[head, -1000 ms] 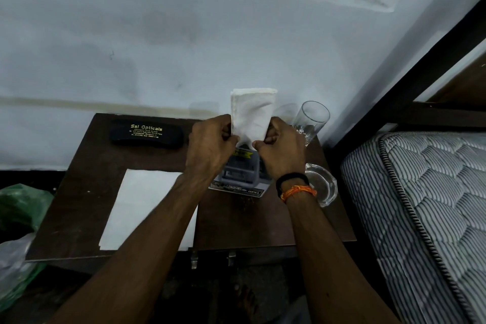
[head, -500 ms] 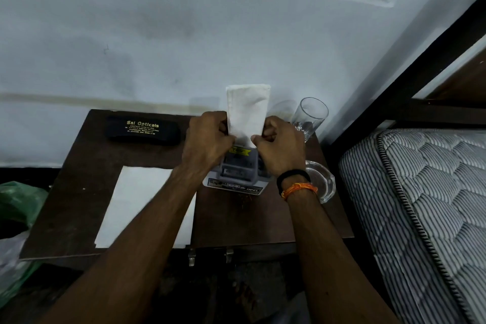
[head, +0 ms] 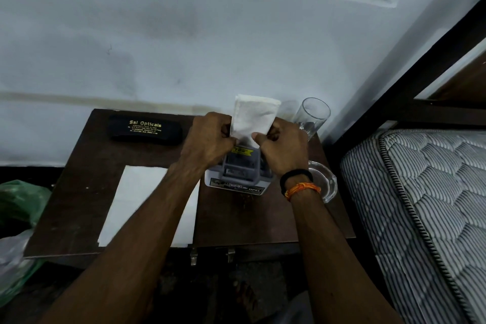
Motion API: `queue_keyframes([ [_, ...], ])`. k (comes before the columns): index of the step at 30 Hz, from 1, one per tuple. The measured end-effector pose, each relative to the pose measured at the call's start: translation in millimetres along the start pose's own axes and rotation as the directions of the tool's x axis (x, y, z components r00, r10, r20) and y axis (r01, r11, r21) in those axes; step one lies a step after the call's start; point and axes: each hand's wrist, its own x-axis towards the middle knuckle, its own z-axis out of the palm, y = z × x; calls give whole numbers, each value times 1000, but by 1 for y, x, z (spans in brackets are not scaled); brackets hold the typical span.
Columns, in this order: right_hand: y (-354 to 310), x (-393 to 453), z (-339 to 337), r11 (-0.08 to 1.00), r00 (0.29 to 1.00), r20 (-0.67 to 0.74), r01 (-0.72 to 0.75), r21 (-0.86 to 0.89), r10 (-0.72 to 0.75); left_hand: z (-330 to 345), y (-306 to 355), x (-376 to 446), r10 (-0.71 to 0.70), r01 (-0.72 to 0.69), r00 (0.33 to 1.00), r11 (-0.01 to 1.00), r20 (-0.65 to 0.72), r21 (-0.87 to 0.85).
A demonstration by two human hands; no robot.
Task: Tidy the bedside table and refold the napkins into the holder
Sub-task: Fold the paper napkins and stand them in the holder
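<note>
Two hands meet at the back of the bedside table [head: 86, 192] in the head view, both working one folded napkin [head: 252, 119] down into the grey holder [head: 238, 173]. From here the soft sheet could buckle or tear if it is pushed from its lower edge alone, and the light holder could tip or slide toward the drinking glass [head: 311, 116] and the glass ashtray [head: 323, 181] just beside it. The left hand [head: 207, 139] has its fingers curled tight, pinching the napkin's left edge; the right hand [head: 282, 147] is curled likewise, thumb and fingertips pinching the lower right edge. The napkin stands upright, mostly above the holder's mouth, its bottom just at the slot. A second napkin [head: 142, 202] lies flat and unfolded on the table's left part, near a black spectacle case [head: 145, 129].
</note>
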Motion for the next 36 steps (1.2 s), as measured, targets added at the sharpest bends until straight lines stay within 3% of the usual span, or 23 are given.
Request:
queue_keyframes([
  [4, 4, -1, 2, 999, 999, 34, 28, -37, -27, -9, 5, -1, 22, -23, 1000, 998, -19, -58],
  [11, 1, 4, -4, 996, 1000, -6, -29, 84, 30, -12, 5, 1, 33, -39, 996, 996, -79, -83],
  [18, 7, 2, 2, 999, 998, 53, -16, -38, 18, -3, -4, 0, 34, -33, 999, 999, 14, -19],
  [24, 2, 1, -2, 999, 999, 34, -4, 39, 3, -8, -1, 0, 23, -26, 998, 998, -53, -60],
  [36, 10, 1, 6, 1000, 998, 63, 16, -12, -15, -3, -8, -1, 35, -36, 999, 999, -33, -34],
])
